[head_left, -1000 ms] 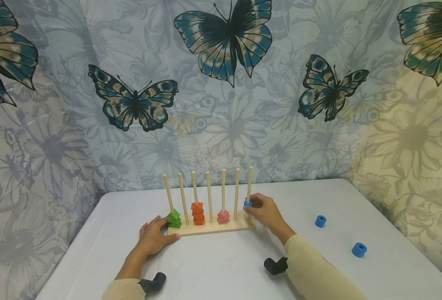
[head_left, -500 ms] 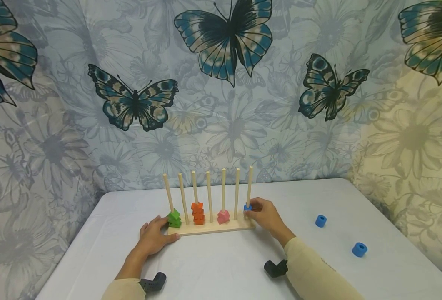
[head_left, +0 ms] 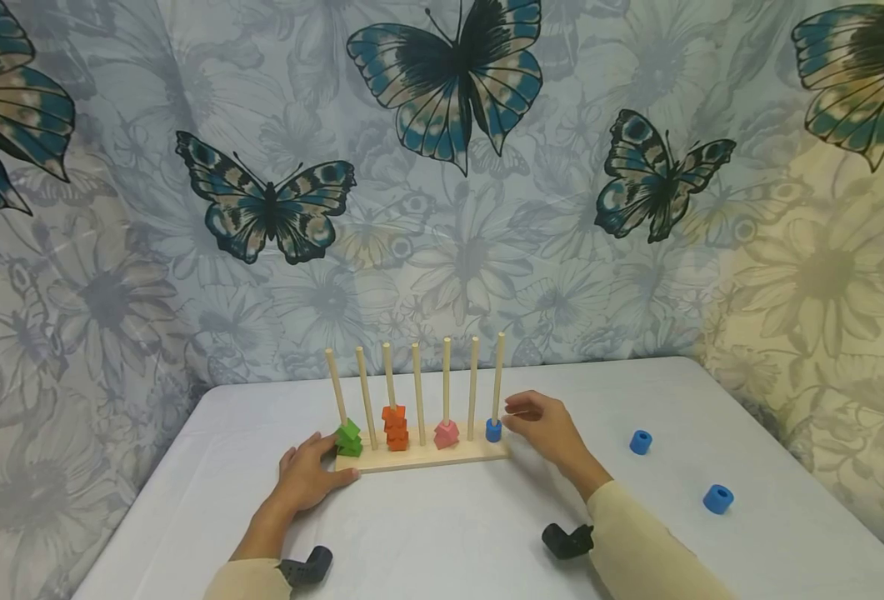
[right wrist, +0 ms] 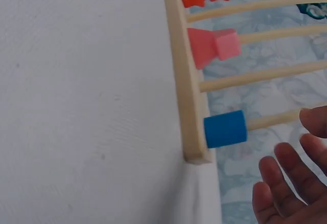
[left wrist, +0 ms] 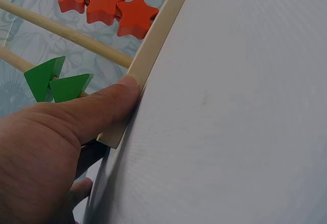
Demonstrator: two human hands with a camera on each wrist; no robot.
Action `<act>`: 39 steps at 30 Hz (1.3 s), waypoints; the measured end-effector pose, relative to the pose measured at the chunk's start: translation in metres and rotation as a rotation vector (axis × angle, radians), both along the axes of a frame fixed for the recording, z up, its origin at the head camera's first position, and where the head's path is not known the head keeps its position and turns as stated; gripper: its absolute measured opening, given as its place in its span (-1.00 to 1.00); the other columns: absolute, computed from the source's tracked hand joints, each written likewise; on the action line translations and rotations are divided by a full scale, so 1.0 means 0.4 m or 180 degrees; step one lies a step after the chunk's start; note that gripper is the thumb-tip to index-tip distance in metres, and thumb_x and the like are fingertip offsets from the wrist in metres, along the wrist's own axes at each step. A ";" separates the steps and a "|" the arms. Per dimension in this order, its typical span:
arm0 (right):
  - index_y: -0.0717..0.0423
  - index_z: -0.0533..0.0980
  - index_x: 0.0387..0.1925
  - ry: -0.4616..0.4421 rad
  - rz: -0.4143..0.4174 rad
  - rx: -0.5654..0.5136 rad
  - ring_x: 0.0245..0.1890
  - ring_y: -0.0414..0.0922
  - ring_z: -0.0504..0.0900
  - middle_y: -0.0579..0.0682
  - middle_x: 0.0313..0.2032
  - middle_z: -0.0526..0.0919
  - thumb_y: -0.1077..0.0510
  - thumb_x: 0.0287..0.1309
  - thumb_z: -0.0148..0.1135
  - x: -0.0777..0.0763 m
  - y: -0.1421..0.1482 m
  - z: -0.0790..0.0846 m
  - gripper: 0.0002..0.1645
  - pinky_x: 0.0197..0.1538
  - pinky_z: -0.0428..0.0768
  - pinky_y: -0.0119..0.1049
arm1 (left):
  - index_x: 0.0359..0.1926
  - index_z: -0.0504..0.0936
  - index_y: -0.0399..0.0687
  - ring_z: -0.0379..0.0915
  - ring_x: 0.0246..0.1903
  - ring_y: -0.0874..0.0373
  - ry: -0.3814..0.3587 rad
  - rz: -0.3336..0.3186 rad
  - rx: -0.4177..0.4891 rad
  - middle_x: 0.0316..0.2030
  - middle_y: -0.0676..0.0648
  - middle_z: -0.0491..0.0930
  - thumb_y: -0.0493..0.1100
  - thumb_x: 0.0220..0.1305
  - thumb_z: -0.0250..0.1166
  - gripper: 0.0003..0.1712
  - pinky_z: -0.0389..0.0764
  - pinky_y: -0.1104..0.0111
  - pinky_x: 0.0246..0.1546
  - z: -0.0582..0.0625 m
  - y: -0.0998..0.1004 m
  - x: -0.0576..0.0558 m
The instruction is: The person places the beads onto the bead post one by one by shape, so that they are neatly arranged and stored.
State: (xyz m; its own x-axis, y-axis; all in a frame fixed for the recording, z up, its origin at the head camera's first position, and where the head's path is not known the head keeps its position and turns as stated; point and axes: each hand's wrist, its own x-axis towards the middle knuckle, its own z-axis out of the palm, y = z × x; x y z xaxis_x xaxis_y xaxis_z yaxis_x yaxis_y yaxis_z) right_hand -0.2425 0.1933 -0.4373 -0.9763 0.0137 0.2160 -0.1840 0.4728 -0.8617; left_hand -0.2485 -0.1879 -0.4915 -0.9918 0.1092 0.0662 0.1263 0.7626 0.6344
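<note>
A wooden peg board (head_left: 427,457) with several upright pegs stands on the table. My left hand (head_left: 308,475) grips its left end; in the left wrist view the thumb (left wrist: 110,99) lies along the base, with other fingers partly hidden behind. Beside that hand, green triangle beads (head_left: 349,437) sit on the leftmost peg. A blue cylinder bead (head_left: 493,431) rests at the bottom of the rightmost peg. My right hand (head_left: 550,429) is just right of it, holding nothing, its fingers loosely bent and apart from the bead in the right wrist view.
Orange star beads (head_left: 396,428) are stacked on the third peg, and pink beads (head_left: 446,433) sit on the fifth. Two more blue cylinder beads, one farther back (head_left: 641,442) and one nearer (head_left: 718,499), lie on the white table to the right. A butterfly-printed cloth (head_left: 471,275) hangs behind.
The blue cylinder bead has slid down the rightmost peg to the base. My right hand has let go of it and moved slightly right. My left hand has stayed put.
</note>
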 end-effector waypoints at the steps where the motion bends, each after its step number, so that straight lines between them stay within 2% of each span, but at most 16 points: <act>1: 0.19 0.58 -0.03 0.0036 0.0001 0.0021 -0.10 0.03 0.63 0.06 -0.13 0.66 0.23 0.12 0.38 0.005 0.005 0.006 -0.65 -0.07 0.61 -0.09 | 0.26 0.42 -0.35 0.02 0.36 -0.26 0.0003 -0.0001 0.0000 0.25 -0.36 0.35 0.09 -0.01 0.51 -0.09 -0.27 -0.11 0.32 0.000 0.001 0.001; 10: 0.19 0.53 0.02 0.0629 -0.0122 0.0301 -0.07 0.01 0.62 0.08 -0.09 0.64 0.21 0.16 0.35 0.058 0.059 0.074 -0.62 -0.02 0.56 -0.05 | 0.25 0.43 -0.35 0.02 0.35 -0.27 0.0031 -0.0009 -0.0001 0.24 -0.36 0.36 0.08 0.00 0.51 -0.10 -0.27 -0.11 0.32 0.000 0.005 0.001; 17: 0.20 0.50 0.08 0.1031 -0.0248 0.0228 -0.07 -0.02 0.60 0.09 -0.05 0.63 0.20 0.17 0.35 0.105 0.114 0.122 -0.57 -0.09 0.54 -0.41 | 0.26 0.42 -0.35 0.02 0.35 -0.26 0.0023 -0.0001 -0.0006 0.25 -0.36 0.35 0.10 0.00 0.51 -0.09 -0.28 -0.11 0.32 0.004 0.005 0.000; 20: 0.20 0.50 0.10 0.1120 -0.0255 0.0205 -0.07 -0.02 0.59 0.11 -0.04 0.63 0.22 0.16 0.36 0.122 0.135 0.137 -0.54 -0.10 0.52 -0.49 | 0.25 0.43 -0.35 0.01 0.36 -0.26 0.0021 0.0005 0.0000 0.25 -0.36 0.35 0.09 0.00 0.51 -0.10 -0.29 -0.11 0.32 0.005 0.004 0.000; 29: 0.22 0.45 0.17 0.1149 -0.0522 0.0287 -0.06 -0.21 0.56 0.13 -0.02 0.60 0.20 0.20 0.33 0.148 0.202 0.137 -0.48 -0.09 0.49 -0.58 | 0.25 0.42 -0.37 0.02 0.35 -0.27 0.0026 0.0004 0.0002 0.24 -0.37 0.35 0.06 0.00 0.52 -0.11 -0.28 -0.12 0.31 0.005 0.005 0.004; 34: 0.17 0.36 0.29 0.0916 -0.0747 0.0282 0.01 -0.15 0.51 0.15 0.09 0.53 0.12 0.22 0.32 0.150 0.247 0.111 -0.36 -0.09 0.44 -0.61 | 0.25 0.42 -0.37 0.02 0.35 -0.27 0.0020 0.0006 -0.0008 0.25 -0.37 0.35 0.07 0.00 0.51 -0.10 -0.27 -0.12 0.31 0.004 0.004 0.005; 39: 0.16 0.31 0.33 0.0772 -0.0888 0.0278 0.05 -0.01 0.48 0.18 0.14 0.49 0.09 0.23 0.31 0.148 0.275 0.090 -0.31 -0.11 0.41 -0.65 | 0.26 0.41 -0.37 0.02 0.35 -0.27 0.0018 0.0010 -0.0008 0.25 -0.37 0.35 0.08 0.00 0.51 -0.09 -0.27 -0.12 0.31 0.003 0.003 0.004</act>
